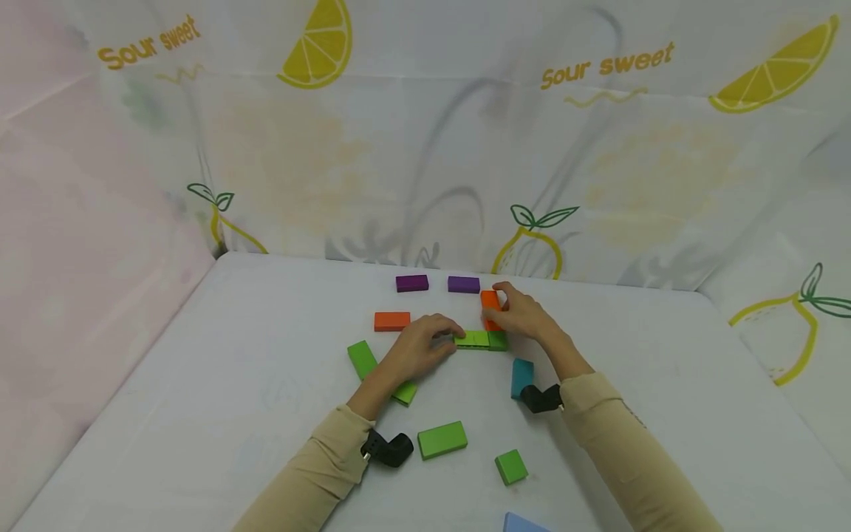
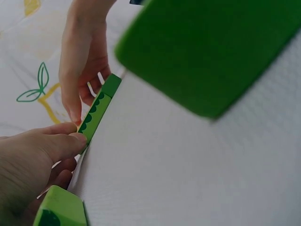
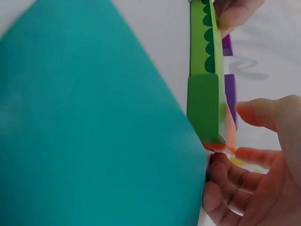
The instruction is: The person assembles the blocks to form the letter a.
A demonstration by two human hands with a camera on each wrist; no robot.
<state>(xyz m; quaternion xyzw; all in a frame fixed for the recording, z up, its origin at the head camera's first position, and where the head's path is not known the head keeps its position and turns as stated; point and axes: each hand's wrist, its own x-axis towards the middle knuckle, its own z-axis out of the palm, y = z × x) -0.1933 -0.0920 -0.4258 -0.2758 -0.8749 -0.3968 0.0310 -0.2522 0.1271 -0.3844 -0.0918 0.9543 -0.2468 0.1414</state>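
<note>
In the head view, my left hand pinches the left end of a light green block with scalloped dark green marks on its side. A darker green block adjoins that block's right end. Behind this pair, an orange block is gripped between the thumb and index finger of my right hand. The left wrist view shows my left thumb and index finger at the end of the scalloped block. Only a sliver of the orange block shows in the right wrist view.
Two purple blocks lie at the back, with another orange block to the left. Green blocks lie around and partly under my left forearm. Nearer are a teal block, two green blocks and a blue piece.
</note>
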